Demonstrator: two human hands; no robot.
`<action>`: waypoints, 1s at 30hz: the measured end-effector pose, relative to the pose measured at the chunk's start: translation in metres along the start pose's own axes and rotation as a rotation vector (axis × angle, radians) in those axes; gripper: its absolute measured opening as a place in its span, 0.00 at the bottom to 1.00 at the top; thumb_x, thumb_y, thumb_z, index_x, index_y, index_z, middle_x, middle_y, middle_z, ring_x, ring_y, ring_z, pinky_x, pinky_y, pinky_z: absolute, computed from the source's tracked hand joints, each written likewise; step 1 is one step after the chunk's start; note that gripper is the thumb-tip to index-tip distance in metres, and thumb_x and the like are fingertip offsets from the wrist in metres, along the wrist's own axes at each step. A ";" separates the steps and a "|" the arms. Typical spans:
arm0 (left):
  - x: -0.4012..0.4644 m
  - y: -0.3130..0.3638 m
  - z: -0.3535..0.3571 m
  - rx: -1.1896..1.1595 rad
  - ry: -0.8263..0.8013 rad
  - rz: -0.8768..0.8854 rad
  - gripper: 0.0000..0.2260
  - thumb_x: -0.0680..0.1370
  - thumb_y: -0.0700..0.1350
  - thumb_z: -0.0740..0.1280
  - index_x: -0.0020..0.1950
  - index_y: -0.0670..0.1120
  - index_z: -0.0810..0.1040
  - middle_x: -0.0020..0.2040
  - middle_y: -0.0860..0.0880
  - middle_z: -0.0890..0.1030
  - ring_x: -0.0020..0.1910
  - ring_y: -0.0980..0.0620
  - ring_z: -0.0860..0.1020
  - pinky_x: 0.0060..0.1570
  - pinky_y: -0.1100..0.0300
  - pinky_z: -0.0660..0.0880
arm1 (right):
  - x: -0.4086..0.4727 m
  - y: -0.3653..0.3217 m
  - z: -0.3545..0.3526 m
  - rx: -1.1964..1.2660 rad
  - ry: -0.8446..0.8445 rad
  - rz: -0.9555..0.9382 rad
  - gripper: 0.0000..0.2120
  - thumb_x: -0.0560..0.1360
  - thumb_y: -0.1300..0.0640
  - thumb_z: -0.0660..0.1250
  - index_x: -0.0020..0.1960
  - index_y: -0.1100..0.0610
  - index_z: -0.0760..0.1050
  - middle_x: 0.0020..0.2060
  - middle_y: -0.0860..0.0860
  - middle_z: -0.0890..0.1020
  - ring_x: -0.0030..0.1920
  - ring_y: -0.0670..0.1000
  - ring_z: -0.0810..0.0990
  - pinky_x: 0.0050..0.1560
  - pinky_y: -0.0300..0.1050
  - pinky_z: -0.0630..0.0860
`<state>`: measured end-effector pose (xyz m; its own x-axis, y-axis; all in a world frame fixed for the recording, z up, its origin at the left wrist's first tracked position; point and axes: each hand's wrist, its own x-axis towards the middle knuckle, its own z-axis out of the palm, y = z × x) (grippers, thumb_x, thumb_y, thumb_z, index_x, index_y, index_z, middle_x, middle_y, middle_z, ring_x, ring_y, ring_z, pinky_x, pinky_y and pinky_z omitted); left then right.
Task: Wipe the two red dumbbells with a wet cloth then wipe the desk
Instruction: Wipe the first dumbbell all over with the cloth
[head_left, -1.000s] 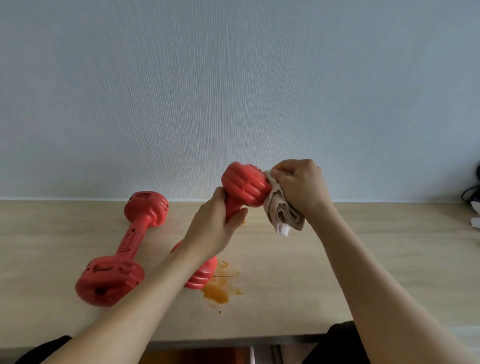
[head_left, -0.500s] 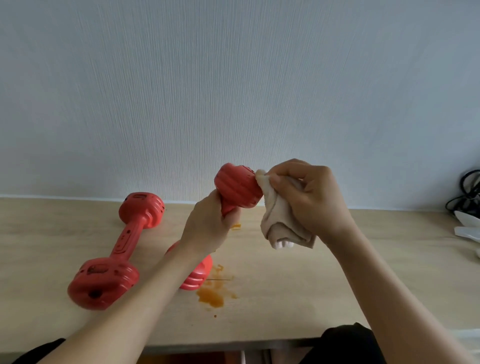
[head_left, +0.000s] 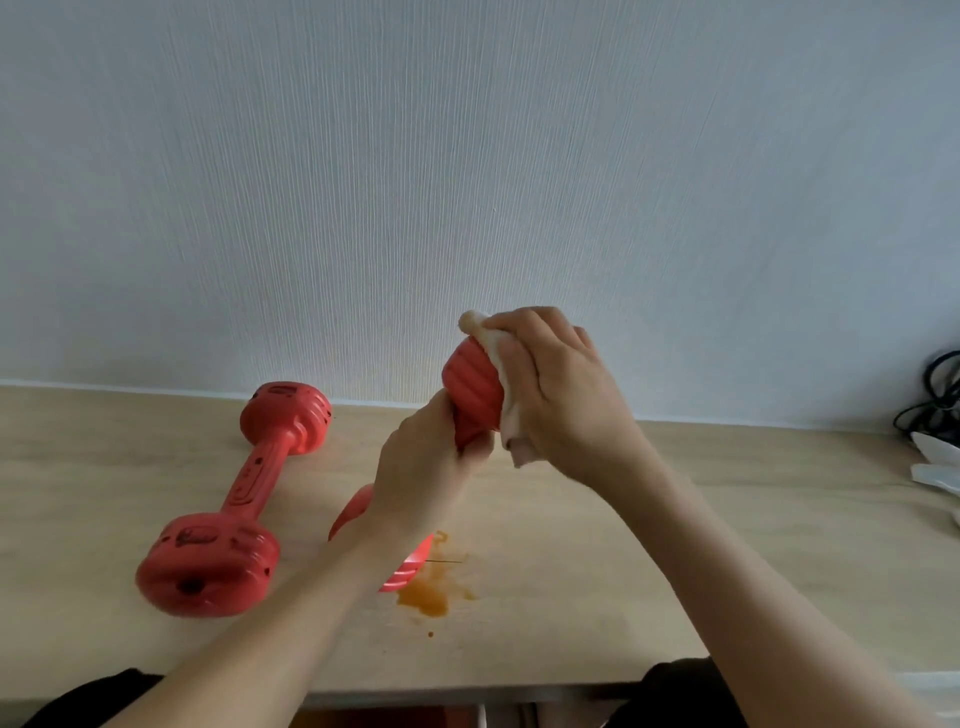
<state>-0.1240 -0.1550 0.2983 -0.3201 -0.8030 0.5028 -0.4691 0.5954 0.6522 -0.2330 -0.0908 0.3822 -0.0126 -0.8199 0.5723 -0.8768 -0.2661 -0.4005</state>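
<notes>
Gripping the stiff, likely heavy dumbbell (head_left: 470, 387) by its bar, the left hand (head_left: 423, 467) steadies it while the right hand (head_left: 558, 395) clutches the soft cloth (head_left: 501, 387) against its upper head

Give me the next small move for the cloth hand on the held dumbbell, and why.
Probably slide the cloth down from the top head toward the handle. The right hand presses it over the upper head of the held dumbbell, which the left hand grips by the handle, its lower head on the desk. The second dumbbell and the orange stain wait.
</notes>
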 end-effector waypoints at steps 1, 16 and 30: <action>-0.001 0.001 0.001 -0.001 0.023 0.019 0.09 0.73 0.43 0.69 0.43 0.45 0.68 0.31 0.55 0.70 0.34 0.47 0.72 0.29 0.60 0.56 | 0.008 -0.002 -0.003 0.013 -0.056 0.071 0.17 0.81 0.56 0.51 0.62 0.55 0.75 0.57 0.47 0.76 0.59 0.47 0.70 0.60 0.41 0.64; -0.013 0.010 0.010 0.200 -0.134 0.192 0.18 0.77 0.55 0.63 0.62 0.47 0.69 0.50 0.51 0.81 0.45 0.47 0.80 0.42 0.57 0.71 | 0.003 0.002 -0.018 -0.305 -0.375 0.359 0.08 0.80 0.60 0.53 0.53 0.59 0.69 0.46 0.54 0.69 0.46 0.53 0.68 0.46 0.46 0.65; -0.018 0.008 0.010 0.222 -0.023 0.374 0.23 0.68 0.56 0.66 0.58 0.45 0.74 0.35 0.52 0.83 0.25 0.51 0.79 0.22 0.65 0.69 | 0.018 0.030 -0.018 0.121 -0.455 0.624 0.14 0.79 0.62 0.57 0.36 0.60 0.75 0.34 0.52 0.75 0.34 0.48 0.72 0.32 0.35 0.70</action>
<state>-0.1306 -0.1362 0.2889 -0.5186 -0.5350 0.6670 -0.4820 0.8272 0.2888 -0.2687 -0.1049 0.3936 -0.2649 -0.9563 -0.1239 -0.7136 0.2808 -0.6419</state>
